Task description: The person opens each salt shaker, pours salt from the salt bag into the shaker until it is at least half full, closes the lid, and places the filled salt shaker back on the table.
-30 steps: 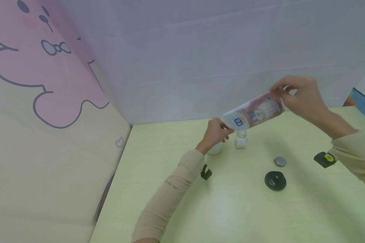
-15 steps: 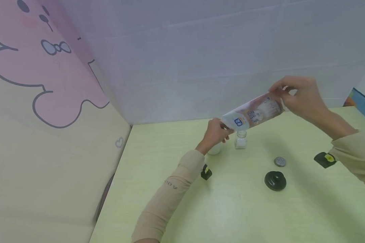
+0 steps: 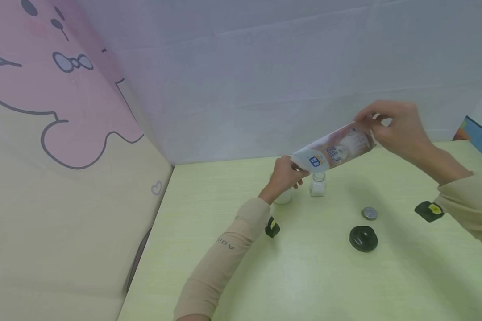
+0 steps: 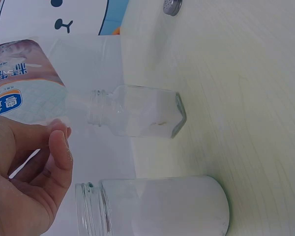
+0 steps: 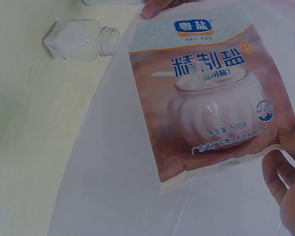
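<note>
Both hands hold a salt bag aslant in the air, its printed front facing up and its left end lower. At that lower end, the left hand pinches the bag's corner between thumb and fingers. The right hand pinches the raised far end. Just below the lower end stands a small glass jar, uncapped, with white contents. A larger glass jar, also uncapped and filled with white, stands beside it, partly hidden by the left hand in the head view.
A perforated metal shaker cap and a round black lid lie on the pale green table, right of the jars. A whitish sheet hangs behind the table; a pink cartoon curtain borders the left.
</note>
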The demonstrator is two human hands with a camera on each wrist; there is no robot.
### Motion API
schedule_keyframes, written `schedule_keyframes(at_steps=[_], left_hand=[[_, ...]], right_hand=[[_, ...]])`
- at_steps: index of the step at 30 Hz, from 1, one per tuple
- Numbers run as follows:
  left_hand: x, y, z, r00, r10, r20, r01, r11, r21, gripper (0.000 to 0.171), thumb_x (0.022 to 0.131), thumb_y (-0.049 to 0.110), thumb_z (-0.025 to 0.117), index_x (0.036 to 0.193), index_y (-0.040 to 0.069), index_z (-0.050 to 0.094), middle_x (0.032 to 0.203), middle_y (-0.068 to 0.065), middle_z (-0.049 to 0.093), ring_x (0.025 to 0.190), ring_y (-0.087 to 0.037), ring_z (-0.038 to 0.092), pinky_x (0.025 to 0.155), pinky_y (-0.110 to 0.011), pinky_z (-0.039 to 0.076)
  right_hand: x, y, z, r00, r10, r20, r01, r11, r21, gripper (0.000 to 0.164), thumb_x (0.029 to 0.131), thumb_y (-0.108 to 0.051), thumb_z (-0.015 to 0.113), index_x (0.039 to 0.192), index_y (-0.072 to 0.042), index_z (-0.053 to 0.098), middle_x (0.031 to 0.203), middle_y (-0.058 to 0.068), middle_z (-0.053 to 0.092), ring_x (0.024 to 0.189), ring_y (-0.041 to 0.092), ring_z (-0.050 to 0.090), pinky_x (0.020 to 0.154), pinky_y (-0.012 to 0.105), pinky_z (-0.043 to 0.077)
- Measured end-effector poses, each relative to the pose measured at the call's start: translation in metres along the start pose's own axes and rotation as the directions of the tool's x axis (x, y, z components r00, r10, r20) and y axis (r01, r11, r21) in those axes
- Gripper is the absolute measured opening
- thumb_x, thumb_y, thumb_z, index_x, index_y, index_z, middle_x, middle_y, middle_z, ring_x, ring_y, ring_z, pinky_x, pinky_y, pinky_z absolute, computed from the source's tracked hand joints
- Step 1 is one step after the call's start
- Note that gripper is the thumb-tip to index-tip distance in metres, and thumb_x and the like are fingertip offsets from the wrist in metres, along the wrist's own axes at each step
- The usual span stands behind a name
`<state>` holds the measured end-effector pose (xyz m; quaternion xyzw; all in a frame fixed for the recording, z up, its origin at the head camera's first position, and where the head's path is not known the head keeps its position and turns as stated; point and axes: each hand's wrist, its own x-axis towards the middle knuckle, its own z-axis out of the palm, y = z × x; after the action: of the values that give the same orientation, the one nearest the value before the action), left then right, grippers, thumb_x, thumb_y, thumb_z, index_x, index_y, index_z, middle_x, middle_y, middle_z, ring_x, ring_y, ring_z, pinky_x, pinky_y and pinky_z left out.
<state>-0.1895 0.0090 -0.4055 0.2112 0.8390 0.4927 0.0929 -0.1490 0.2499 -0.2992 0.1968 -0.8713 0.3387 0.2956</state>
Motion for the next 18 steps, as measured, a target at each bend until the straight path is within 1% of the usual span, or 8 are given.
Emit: schedule_keyframes(at_steps=[4,14,18], left_hand=[[0.0000,-0.0003,-0.0003,1.000,0.005,0.000,-0.005,1.000,0.006,0.027,0.082,0.002,0.071,0.108,-0.004,0.066,0.080,-0.014,0.070,0.047,-0.013,0.060,0.044,-0.027,0.056],[-0.0001,-0.0020,-0.0010,1.000,0.011,-0.004,-0.011,1.000,-0.012,0.027,0.082,0.000,0.071,0.107,-0.006,0.065,0.079,-0.015,0.070,0.047,-0.013,0.060,0.047,-0.034,0.057],[0.0001,-0.0020,-0.0011,1.000,0.009,-0.005,-0.009,1.000,-0.014,0.027,0.082,0.000,0.071,0.107,-0.006,0.065,0.079,-0.015,0.070,0.047,-0.013,0.060,0.046,-0.033,0.057]], right_hand=[[0.0002,-0.0005,0.0004,1.000,0.000,-0.001,0.000,1.000,-0.010,0.019,0.081,0.014,0.057,0.083,-0.001,0.070,0.084,0.011,0.068,0.076,-0.003,0.053,0.062,0.009,0.042],[0.0013,-0.0026,0.0015,1.000,-0.009,0.000,0.009,1.000,-0.006,0.022,0.081,0.014,0.056,0.082,-0.003,0.071,0.083,0.011,0.068,0.076,-0.003,0.053,0.063,0.009,0.042],[0.0017,-0.0042,0.0015,1.000,-0.014,-0.002,0.014,1.000,-0.007,0.022,0.081,0.014,0.056,0.082,-0.002,0.071,0.083,0.010,0.068,0.076,-0.004,0.053,0.063,0.008,0.042]])
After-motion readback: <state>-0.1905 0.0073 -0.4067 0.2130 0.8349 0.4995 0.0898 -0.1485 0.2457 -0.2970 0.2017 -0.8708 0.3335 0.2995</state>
